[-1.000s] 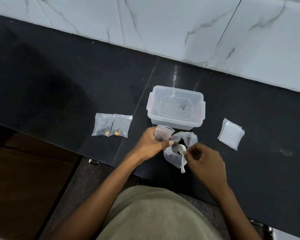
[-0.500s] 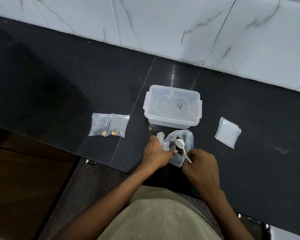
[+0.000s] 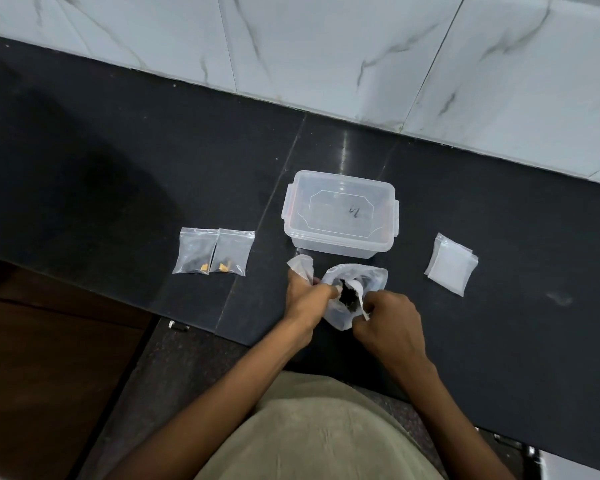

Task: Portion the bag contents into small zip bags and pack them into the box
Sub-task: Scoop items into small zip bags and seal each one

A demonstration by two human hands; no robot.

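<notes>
At centre frame the right hand (image 3: pixel 387 318) is pinching the handle of a white spoon (image 3: pixel 357 292), whose bowl is dipping into the open mouth of the source bag (image 3: pixel 368 282). The left hand (image 3: pixel 307 299) is gripping an empty small zip bag (image 3: pixel 301 266) and is also steadying the near rim of the source bag with its fingers. Dark contents (image 3: pixel 347 297) are showing inside the source bag.

Progress, as judged from the layout: two filled zip bags (image 3: pixel 213 251) are lying side by side at left of centre, touching each other. A third portion is being scooped. A stack of unused zip bags (image 3: pixel 451 265) is lying at right of centre, so several portions are probably remaining. The clear box (image 3: pixel 340 213), just above the hands, is carrying its lid and is holding no visible bags; packing is not yet begun, and the lid will need removing first.

Clearances: the source bag is sitting near the front edge of the black counter (image 3: pixel 118 168), so spilled contents could fall off toward the person. The box is standing just beyond the source bag, limiting forward reach. Open counter is lying between the filled bags and the box, and further at the far left and far right of the frame.
</notes>
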